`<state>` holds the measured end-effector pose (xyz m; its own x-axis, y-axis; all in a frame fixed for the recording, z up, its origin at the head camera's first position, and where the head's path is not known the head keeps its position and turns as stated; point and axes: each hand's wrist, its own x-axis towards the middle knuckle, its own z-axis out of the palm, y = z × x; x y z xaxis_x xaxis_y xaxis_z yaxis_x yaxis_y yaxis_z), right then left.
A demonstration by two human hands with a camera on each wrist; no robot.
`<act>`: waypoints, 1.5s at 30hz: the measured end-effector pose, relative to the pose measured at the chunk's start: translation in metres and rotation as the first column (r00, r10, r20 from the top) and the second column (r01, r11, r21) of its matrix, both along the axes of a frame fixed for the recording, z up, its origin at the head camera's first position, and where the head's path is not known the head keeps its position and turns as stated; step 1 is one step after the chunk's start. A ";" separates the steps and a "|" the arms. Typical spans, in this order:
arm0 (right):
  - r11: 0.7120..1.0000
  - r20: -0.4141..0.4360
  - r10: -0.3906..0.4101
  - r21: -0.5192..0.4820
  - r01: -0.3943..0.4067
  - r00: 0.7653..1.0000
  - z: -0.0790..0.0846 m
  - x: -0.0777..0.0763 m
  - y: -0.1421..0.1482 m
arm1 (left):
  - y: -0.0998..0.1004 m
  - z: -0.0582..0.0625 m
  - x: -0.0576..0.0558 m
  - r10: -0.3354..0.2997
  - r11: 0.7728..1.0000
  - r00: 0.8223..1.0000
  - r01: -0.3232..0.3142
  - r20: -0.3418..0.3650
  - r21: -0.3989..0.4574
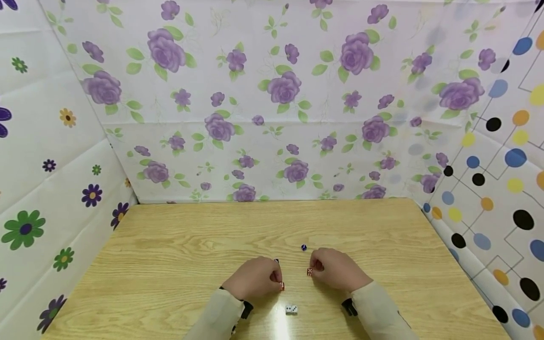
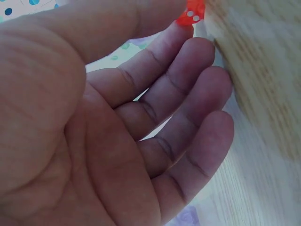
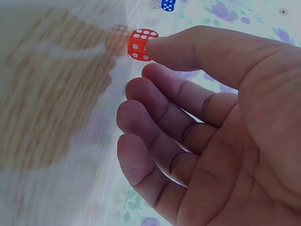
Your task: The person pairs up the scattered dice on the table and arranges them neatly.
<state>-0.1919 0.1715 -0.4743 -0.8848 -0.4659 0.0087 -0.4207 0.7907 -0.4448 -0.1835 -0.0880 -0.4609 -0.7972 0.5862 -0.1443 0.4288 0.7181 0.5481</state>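
Pale sleeves (image 1: 214,314) come nearest; between them two white dice (image 1: 288,310) form a left-right row on the desk (image 1: 191,236). The left hand (image 1: 257,277), fingers pinched together, holds one red die (image 1: 282,286); a dark die (image 1: 277,260) peeks out behind. Farther back sits a blue die (image 1: 303,247). The right hand (image 1: 337,269) has fingers clamped on a second red die (image 1: 309,272), white pips showing.

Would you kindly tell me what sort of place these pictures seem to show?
Probably an improvised indoor tabletop booth, though its purpose is unclear: a wood-grain table has a purple-flowered sheet behind it and a dotted sheet along its right side.
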 end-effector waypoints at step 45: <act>0.993 -0.042 0.110 -0.042 -0.112 0.993 -0.008 0.002 -0.013 | 0.012 -0.001 -0.005 0.017 0.999 0.999 -0.015 -0.046 0.033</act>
